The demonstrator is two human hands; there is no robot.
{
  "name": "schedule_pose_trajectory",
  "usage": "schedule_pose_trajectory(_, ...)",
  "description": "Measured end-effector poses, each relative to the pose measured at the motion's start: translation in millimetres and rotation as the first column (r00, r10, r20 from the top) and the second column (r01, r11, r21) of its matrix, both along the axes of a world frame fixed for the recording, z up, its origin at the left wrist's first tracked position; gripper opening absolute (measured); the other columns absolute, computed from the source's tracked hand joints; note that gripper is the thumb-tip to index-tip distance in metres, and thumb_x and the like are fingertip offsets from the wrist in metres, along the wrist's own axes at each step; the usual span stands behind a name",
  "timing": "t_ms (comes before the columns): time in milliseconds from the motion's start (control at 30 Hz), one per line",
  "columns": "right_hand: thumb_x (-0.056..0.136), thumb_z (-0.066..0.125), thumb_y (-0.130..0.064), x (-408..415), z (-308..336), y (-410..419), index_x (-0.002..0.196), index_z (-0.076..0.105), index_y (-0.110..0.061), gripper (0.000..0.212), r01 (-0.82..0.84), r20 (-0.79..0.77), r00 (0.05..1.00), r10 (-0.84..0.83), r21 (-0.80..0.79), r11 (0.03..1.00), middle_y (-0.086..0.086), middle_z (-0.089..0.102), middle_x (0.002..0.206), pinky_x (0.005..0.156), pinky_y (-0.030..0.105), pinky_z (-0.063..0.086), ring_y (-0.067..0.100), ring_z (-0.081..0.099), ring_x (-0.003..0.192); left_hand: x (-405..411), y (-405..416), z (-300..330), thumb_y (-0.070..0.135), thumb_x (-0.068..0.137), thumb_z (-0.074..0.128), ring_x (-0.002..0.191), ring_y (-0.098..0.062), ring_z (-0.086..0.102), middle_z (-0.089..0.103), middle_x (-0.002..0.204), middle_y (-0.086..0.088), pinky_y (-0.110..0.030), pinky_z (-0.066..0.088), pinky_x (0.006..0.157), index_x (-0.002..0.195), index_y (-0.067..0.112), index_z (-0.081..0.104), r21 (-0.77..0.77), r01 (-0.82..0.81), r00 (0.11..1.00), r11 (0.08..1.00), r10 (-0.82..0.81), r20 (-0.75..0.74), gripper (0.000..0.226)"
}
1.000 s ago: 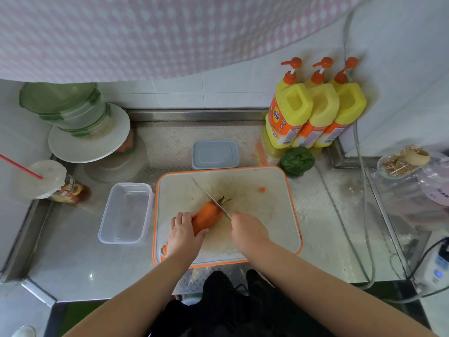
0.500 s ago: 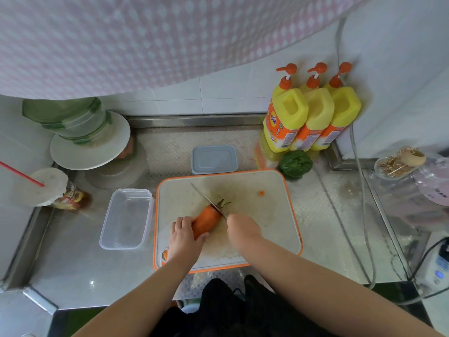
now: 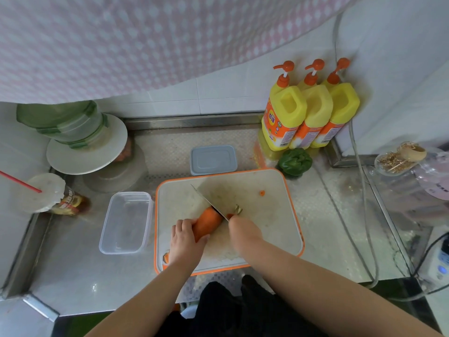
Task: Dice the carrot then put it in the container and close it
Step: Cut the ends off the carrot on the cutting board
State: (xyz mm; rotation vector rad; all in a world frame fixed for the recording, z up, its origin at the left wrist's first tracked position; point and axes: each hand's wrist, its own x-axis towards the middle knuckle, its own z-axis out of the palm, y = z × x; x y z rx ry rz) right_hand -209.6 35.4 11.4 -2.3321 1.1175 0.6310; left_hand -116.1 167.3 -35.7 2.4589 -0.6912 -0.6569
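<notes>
An orange carrot (image 3: 207, 222) lies on the white cutting board (image 3: 267, 215) with the orange rim. My left hand (image 3: 185, 240) holds the carrot's near end down. My right hand (image 3: 244, 233) grips a knife (image 3: 209, 203) whose blade cuts down through the carrot's stem end; the green stem top (image 3: 238, 210) sits just right of the blade. A small carrot bit (image 3: 261, 192) lies further right on the board. The clear container (image 3: 126, 222) stands open to the board's left. Its grey-blue lid (image 3: 213, 159) lies behind the board.
Three yellow pump bottles (image 3: 308, 115) stand at the back right, a green pepper (image 3: 294, 161) in front of them. A cup with a red straw (image 3: 46, 195) and stacked plates and bowls (image 3: 80, 142) sit at the left. Cables (image 3: 362, 195) run down the right side.
The knife has come down through the carrot's stem end, and the stem top now lies apart on the blade's right. My left hand has kept its hold.
</notes>
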Motion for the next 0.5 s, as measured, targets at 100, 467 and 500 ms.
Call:
schedule_pose_trajectory(100, 0.093, 0.047, -0.003, -6.0, 2.1, -4.9, 0.11, 0.058, -0.005, 0.02, -0.003, 0.04, 0.999, 0.002, 0.007, 1.0, 0.014, 0.063, 0.112, 0.078, 0.034, 0.046, 0.032, 0.06, 0.104, 3.3, 0.7, 0.4, 0.037, 0.088, 0.068, 0.118, -0.019, 0.04, 0.046, 0.123, 0.0, -0.035, 0.037, 0.102, 0.129, 0.015, 0.047, -0.006, 0.002, 1.0, 1.0, -0.002, -0.011, 0.05)
schedule_pose_trajectory(467, 0.097, 0.044, -0.026, -67.8, -7.9, -25.3, 0.07, 0.04, -0.02, 0.028, 0.147, 0.085, 0.984, -0.154, 0.075, 0.986, 0.005, 0.055, 0.083, 0.067, 0.028, 0.038, 0.027, 0.062, 0.092, 5.3, 0.1, 1.8, 0.037, 0.089, 0.068, 0.122, -0.023, 0.039, 0.046, 0.129, -0.004, -0.039, 0.038, 0.104, 0.131, 0.013, 0.045, 0.0, -0.027, 0.999, 1.0, 0.027, -0.04, 0.053)
schedule_pose_trajectory(500, 0.097, 0.045, -0.025, -70.2, -8.0, -32.0, 0.069, 0.041, -0.02, 0.029, 0.172, 0.087, 0.98, -0.177, 0.068, 0.983, 0.006, 0.056, 0.083, 0.066, 0.03, 0.038, 0.028, 0.062, 0.093, 5.2, -0.4, 2.1, 0.037, 0.089, 0.068, 0.122, -0.023, 0.039, 0.046, 0.129, -0.004, -0.039, 0.038, 0.104, 0.131, 0.013, 0.046, 0.001, -0.025, 0.999, 1.0, 0.025, -0.037, 0.053)
